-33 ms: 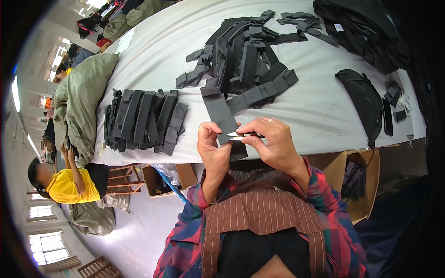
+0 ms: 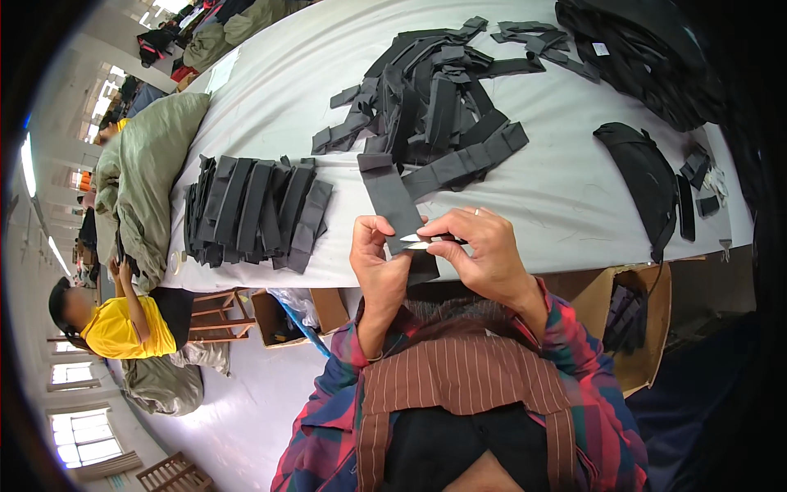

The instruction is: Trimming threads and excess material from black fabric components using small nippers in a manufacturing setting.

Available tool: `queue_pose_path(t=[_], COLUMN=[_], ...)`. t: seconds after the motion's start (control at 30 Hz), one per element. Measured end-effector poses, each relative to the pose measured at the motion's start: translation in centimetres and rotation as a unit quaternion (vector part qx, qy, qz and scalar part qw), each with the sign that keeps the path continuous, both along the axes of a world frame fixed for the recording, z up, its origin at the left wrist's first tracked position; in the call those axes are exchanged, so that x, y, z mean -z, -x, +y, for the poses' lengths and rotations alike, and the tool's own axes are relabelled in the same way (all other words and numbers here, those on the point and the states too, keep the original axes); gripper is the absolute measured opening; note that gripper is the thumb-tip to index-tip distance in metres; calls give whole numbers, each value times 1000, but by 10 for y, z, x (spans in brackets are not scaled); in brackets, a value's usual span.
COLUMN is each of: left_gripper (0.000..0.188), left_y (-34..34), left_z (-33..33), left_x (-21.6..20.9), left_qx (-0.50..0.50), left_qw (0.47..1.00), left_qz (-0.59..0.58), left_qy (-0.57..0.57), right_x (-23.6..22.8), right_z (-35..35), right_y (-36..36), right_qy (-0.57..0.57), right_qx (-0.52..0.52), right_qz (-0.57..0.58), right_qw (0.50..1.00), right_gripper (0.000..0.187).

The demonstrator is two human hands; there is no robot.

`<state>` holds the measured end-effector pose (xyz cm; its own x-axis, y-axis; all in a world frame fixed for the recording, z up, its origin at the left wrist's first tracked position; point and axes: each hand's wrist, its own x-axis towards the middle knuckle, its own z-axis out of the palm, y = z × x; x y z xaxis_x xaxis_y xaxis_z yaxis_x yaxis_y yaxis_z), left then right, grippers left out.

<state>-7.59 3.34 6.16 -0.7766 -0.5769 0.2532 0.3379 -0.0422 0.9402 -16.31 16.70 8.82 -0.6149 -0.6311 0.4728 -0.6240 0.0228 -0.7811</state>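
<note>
A dark grey fabric strip point(image 2: 390, 197) stretches from the near table edge toward the heap, and my left hand point(image 2: 379, 261) pinches it near its lower end. My right hand point(image 2: 478, 250) is closed round small thread snips point(image 2: 416, 242), whose two pale pointed blades lie against the strip beside my left fingertips. The handle is mostly hidden in my fingers. Just beyond my hands is a loose heap of similar strips point(image 2: 434, 102). To the left, more strips lie side by side in a neat stack point(image 2: 250, 211).
The white-covered table point(image 2: 541, 213) carries a black curved fabric piece point(image 2: 635, 176) and dark cloth point(image 2: 639, 61) at right. Open cardboard boxes point(image 2: 656, 328) stand below its edge. A green cloth bundle point(image 2: 156, 164) and a person in a yellow top point(image 2: 127, 328) are at left.
</note>
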Motion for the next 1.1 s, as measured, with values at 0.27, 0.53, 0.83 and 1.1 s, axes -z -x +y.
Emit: queue_pose_path(t=[0.27,0.53,0.83,1.1], left_gripper=[34,34,18,21], left_y=[-5,-13,-9,-15], left_z=[2,-4,-20,-12], left_x=[2,12,43,18], left_qx=[-1,52,-4,195], left_qw=[1000,984,988,933], left_qz=[-17,-63,-140,-32], left_qy=[4,156,64,-301], right_x=[8,17,21,30], right_z=[-2,-3,-8,-8], right_y=[-1,16,-14,-13], right_qy=[-5,-22,60,35], right_qx=[-17,-110,-56,-8], right_qz=[25,-348,-62,26], right_qw=[1000,931,995,999], right_gripper=[11,27,23,27])
